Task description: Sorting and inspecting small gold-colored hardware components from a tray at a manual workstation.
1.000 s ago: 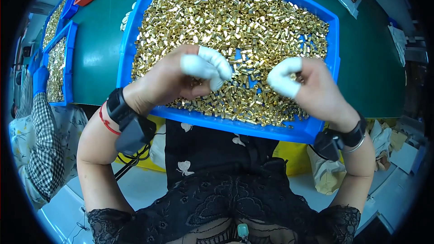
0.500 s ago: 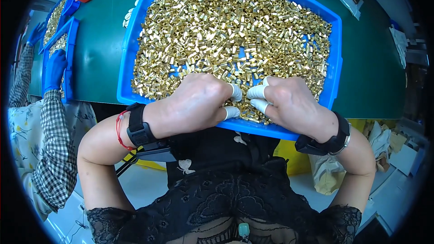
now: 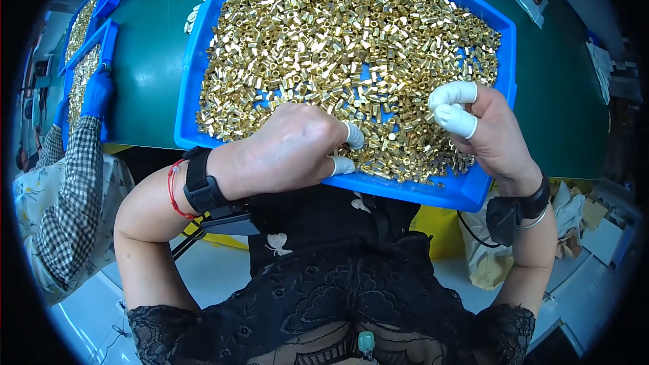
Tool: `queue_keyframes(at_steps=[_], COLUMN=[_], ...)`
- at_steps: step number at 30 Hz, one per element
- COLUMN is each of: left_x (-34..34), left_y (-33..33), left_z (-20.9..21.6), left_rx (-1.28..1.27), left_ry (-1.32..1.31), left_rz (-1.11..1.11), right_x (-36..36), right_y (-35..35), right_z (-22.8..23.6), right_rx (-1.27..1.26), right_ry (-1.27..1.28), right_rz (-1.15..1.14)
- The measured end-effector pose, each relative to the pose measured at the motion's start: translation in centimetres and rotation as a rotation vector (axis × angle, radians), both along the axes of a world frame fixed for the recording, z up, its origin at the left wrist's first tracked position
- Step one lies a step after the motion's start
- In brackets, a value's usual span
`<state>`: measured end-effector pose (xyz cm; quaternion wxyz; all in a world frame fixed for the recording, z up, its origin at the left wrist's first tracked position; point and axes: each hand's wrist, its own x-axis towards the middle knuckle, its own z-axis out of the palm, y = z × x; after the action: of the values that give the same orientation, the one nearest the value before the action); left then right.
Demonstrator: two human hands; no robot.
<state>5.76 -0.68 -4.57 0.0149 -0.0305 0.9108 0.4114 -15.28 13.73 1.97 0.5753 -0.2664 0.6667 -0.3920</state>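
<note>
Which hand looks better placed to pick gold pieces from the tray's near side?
Probably the left hand: its covered fingertips are down at the gold pieces by the tray's near edge. The right hand appears raised above them in a pinching pose.

Right hand [image 3: 499, 132] now shifted from beside left hand [image 3: 291, 145] toward 2 o'clock; co-worker's leftmost gloved hand [image 3: 61, 115] moved toward 6 o'clock.

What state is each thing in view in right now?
Left hand, fingers down at the brass-coloured pieces, hold unclear
Right hand, above the blue tray, hold unclear
Brass-coloured pieces, loosely heaped
Blue tray, well filled, some bottom showing
White finger covers, worn
Black wristbands, worn
</note>
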Motion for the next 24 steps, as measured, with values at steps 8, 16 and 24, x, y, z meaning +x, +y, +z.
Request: queue_keyframes(at_steps=[8, 16, 24], left_x=[-0.1, -0.6, -0.9], left_y=[-0.1, 0.2, 0.4], left_z=[0.2, 1.0, 1.2], left_rx=[0.059, 0.012, 0.035], left_ry=[0.029, -0.028, -0.053], left_rz=[0.004, 0.004, 0.006], right_x=[-0.6, -0.2, -0.2], right_y=[0.5, 0.3, 0.0], right_z=[0.3, -0.3, -0.5], right_rx=[-0.206, -0.071, -0.042], right_ry=[-0.498, -0.333, 0.015], right_rz=[-0.173, -0.023, 0.069])
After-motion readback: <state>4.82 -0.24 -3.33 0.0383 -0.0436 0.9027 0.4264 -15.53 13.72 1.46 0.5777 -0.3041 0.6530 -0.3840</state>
